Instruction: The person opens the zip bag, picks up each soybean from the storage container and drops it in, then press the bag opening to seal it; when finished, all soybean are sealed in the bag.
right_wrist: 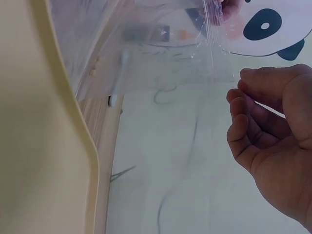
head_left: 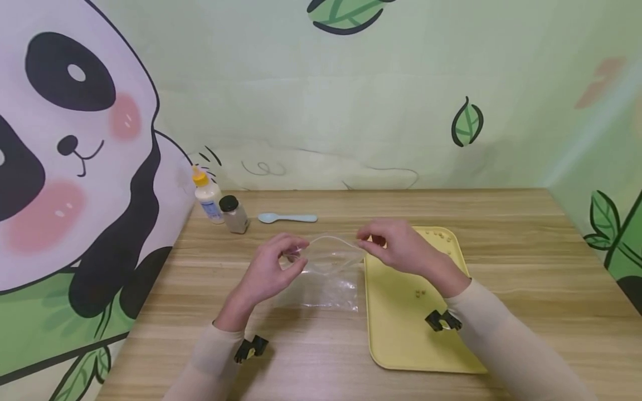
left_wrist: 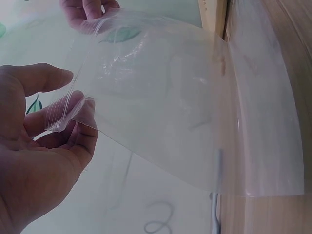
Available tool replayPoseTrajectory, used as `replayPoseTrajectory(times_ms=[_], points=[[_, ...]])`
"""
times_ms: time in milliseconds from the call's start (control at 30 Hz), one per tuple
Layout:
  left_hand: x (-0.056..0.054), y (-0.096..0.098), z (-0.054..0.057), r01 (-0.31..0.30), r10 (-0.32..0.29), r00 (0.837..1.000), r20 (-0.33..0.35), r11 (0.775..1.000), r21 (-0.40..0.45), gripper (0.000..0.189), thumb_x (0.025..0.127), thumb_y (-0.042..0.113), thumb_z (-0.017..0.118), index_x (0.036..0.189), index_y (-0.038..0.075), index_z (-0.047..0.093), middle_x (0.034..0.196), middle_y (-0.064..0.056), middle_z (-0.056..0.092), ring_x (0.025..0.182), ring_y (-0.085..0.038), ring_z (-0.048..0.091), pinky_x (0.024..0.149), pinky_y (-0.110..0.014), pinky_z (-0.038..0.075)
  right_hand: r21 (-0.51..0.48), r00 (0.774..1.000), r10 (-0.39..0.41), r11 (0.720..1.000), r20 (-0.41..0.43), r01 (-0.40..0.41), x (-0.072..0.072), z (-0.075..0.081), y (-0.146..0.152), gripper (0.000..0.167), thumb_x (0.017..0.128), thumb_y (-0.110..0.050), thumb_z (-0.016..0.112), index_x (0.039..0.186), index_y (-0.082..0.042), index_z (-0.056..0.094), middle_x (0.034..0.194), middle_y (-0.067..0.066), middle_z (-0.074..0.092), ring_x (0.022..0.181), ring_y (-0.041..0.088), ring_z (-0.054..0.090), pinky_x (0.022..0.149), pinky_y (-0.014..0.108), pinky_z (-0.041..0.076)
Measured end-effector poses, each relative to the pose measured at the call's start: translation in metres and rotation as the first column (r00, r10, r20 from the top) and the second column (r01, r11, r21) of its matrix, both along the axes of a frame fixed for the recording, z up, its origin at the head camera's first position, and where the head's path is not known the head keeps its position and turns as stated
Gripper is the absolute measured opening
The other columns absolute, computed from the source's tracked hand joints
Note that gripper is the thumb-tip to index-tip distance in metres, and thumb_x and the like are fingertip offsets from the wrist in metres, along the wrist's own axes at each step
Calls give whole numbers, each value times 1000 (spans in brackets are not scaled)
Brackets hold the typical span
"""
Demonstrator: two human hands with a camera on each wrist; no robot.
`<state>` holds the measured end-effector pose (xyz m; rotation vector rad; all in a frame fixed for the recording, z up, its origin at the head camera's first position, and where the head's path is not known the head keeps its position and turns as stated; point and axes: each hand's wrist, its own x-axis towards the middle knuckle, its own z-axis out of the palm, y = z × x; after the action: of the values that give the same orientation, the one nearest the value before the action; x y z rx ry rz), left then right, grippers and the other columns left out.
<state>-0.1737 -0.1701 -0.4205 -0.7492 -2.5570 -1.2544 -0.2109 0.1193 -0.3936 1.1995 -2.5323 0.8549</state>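
Note:
A clear plastic zip bag (head_left: 331,287) hangs between both hands above the table, its ridged mouth at the top and spread apart in the head view. At its left corner, my left hand (head_left: 268,270) holds the film with curled fingers; the left wrist view shows these fingers (left_wrist: 85,139) partly through the plastic, with the thumb apart from it. My right hand (head_left: 398,248) pinches the opposite corner between thumb and fingertips, seen at the bag's edge in the right wrist view. I see nothing inside the bag.
A yellow tray (head_left: 401,345) lies under the right forearm, with several small tan pieces (head_left: 420,293) on it. Behind the left hand stand a white bottle (head_left: 208,201) with a yellow cap and a black-lidded jar (head_left: 234,217). A light blue spoon (head_left: 288,218) lies beside them.

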Motion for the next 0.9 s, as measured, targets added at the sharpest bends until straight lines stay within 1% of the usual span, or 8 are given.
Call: replayPoseTrajectory(times_ms=[133,233,400,733,900], points=[[-1,-1,0,1,-1,1000,-8,1000,2,27,83,2,72,109,3,68,103,-13,67,84,-15,64,77,-30,58,2,1000,-8,1000,-7,8,-1,-3,6,6,89,-11,69,94,-9,72,84,-3,70,68,5,53,58,20,48],[-1,-1,-1,2,-1,1000,-10,1000,4,27,82,2,72,109,3,68,102,-13,67,83,-15,64,76,-30,58,0,1000,-14,1000,-11,14,0,-4,10,6,88,-10,70,93,-8,72,82,-3,69,67,5,53,57,21,48],[-1,-1,-1,5,-5,1000,-9,1000,8,27,82,2,71,109,3,68,102,-14,68,83,-16,64,76,-32,58,22,999,-46,999,-2,46,2,-9,18,7,86,-10,71,93,-7,72,79,-2,68,67,6,53,57,21,47],[0,-3,0,-5,5,1000,-2,1000,1,27,83,3,72,109,3,68,103,-14,68,83,-15,64,76,-32,58,64,995,-93,994,43,90,6,-16,33,7,87,-9,70,94,-8,72,81,-2,68,69,6,53,58,21,47],[-1,-3,0,-1,1,1000,-2,1000,0,27,83,3,71,110,3,68,104,-14,68,84,-16,64,76,-31,58,83,992,-110,991,68,105,10,-21,41,7,87,-10,70,94,-9,72,80,-4,67,68,4,52,58,21,47]])
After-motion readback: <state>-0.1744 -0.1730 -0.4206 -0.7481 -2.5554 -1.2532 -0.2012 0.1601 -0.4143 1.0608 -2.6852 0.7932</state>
